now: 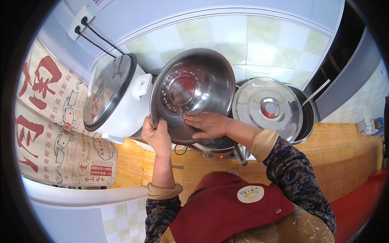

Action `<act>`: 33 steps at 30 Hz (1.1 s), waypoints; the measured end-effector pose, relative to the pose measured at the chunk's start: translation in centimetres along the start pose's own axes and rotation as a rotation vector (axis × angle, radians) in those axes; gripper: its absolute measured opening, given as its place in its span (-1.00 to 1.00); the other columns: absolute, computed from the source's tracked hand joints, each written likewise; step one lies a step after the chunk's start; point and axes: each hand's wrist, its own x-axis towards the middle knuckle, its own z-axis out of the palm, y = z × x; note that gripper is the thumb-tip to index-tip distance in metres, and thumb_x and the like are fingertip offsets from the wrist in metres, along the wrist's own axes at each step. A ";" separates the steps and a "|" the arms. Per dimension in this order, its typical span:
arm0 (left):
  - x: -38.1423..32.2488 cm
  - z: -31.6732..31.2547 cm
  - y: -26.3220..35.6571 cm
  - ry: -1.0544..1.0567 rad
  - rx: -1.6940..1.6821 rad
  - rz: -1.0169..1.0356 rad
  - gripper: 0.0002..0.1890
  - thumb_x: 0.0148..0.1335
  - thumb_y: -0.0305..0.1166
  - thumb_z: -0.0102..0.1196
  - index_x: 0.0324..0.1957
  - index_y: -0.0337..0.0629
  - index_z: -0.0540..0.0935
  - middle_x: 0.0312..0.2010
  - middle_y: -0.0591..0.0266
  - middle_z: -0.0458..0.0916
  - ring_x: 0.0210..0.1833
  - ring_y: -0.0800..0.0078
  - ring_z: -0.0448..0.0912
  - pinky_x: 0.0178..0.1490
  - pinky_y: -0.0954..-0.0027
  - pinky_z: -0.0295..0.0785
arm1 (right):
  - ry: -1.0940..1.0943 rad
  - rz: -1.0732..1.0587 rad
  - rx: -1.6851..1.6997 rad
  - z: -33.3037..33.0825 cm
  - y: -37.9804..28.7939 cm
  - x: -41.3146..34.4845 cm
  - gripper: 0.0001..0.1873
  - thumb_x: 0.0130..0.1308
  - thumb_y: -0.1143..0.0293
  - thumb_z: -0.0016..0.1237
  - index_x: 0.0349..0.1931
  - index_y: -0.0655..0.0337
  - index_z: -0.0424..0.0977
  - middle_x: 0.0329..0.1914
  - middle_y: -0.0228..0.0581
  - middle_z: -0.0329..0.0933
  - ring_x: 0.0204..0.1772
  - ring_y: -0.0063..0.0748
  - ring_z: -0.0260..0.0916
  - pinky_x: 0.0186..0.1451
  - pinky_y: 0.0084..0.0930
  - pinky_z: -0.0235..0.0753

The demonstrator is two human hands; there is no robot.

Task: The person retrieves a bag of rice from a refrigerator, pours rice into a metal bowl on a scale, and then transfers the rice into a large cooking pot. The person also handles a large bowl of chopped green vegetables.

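Note:
A large stainless steel bowl (209,76) is held tilted over a pan (217,143), its hollow side towards me. My left hand (157,133) grips the bowl's near left rim, thumb over the edge. My right hand (208,124) lies palm down with its fingers extended against the inner wall, low in the bowl. Whether anything lies under that palm cannot be seen. The pan is partly hidden by the bowl and my right forearm; its handle (240,155) points towards me.
Left of the bowl stands a white electric cooker (129,112) with a glass lid. To the right, a steel lid (252,100) partly covers a large pot (308,121) with a long metal handle (316,92) sticking out. A tiled wall (212,30) rises behind; a printed cloth curtain (70,152) hangs at left.

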 end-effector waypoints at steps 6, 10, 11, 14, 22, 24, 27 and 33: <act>0.8 2.0 1.4 0.015 0.058 0.053 -0.71 0.04 -0.70 -0.01 -0.63 -0.18 0.22 -0.64 0.53 0.21 -0.49 0.76 0.10 -0.44 0.63 0.10 | 0.328 -0.024 -0.176 -1.0 1.0 0.7 -0.18 0.37 -0.21 -0.35 0.35 0.36 0.08 0.51 -0.01 -0.08 0.50 -0.11 -0.03 0.48 -0.27 0.00; 0.9 2.8 0.8 -0.002 0.005 0.036 -0.72 0.04 -0.69 0.00 -0.63 -0.19 0.22 -0.65 0.52 0.20 -0.49 0.74 0.11 -0.44 0.62 0.10 | 0.121 0.040 -0.004 -0.8 1.6 -0.2 -0.16 0.36 -0.23 -0.36 0.34 0.37 0.10 0.50 0.00 -0.06 0.47 -0.09 0.03 0.47 -0.28 0.03; 0.9 3.0 0.8 -0.004 0.005 0.029 -0.72 0.04 -0.69 0.01 -0.63 -0.19 0.22 -0.65 0.52 0.20 -0.49 0.74 0.11 -0.45 0.62 0.10 | 0.097 0.047 0.000 -1.0 1.6 -0.5 -0.16 0.36 -0.23 -0.36 0.34 0.37 0.10 0.50 -0.01 -0.05 0.47 -0.09 0.04 0.46 -0.29 0.03; 0.7 3.1 0.3 0.007 0.075 0.039 -0.71 0.04 -0.69 0.01 -0.63 -0.19 0.22 -0.65 0.52 0.19 -0.50 0.73 0.11 -0.45 0.62 0.09 | -0.030 0.099 0.066 -2.5 1.2 -1.5 -0.15 0.35 -0.24 -0.35 0.34 0.39 0.10 0.49 0.02 -0.04 0.46 -0.06 0.05 0.46 -0.28 0.04; 0.9 5.0 -0.3 0.004 0.072 0.076 -0.72 0.05 -0.68 0.03 -0.63 -0.20 0.23 -0.65 0.51 0.20 -0.50 0.73 0.12 -0.45 0.62 0.12 | 0.186 0.043 -0.070 -2.2 3.8 -0.5 -0.09 0.32 -0.22 -0.25 0.39 0.41 -0.05 0.51 0.12 -0.15 0.55 -0.06 -0.17 0.50 -0.24 -0.07; 0.7 5.4 0.1 -0.002 0.101 0.093 -0.72 0.05 -0.68 0.03 -0.63 -0.21 0.23 -0.65 0.52 0.21 -0.50 0.73 0.12 -0.45 0.61 0.13 | 0.162 -0.018 -0.009 -1.4 3.7 -0.8 -0.09 0.32 -0.21 -0.23 0.38 0.42 -0.03 0.51 0.13 -0.14 0.54 -0.06 -0.16 0.50 -0.23 -0.06; 0.8 5.8 0.1 -0.009 0.140 0.107 -0.72 0.05 -0.68 0.03 -0.63 -0.21 0.23 -0.67 0.49 0.20 -0.52 0.71 0.13 -0.47 0.58 0.13 | 0.137 -0.051 0.063 -1.0 4.1 -1.2 -0.11 0.30 -0.20 -0.20 0.35 0.43 0.04 0.49 0.09 -0.06 0.51 -0.06 -0.07 0.48 -0.25 0.00; 1.1 5.0 -1.1 -0.049 0.394 0.304 -0.72 -0.02 -0.66 0.06 -0.65 -0.22 0.23 -0.73 0.25 0.16 -0.64 0.55 0.13 -0.55 0.49 0.11 | 0.101 -0.006 -0.035 -0.7 4.9 -3.1 -0.19 0.27 -0.12 -0.11 0.30 0.40 0.15 0.45 0.03 0.06 0.44 -0.07 0.09 0.44 -0.26 0.10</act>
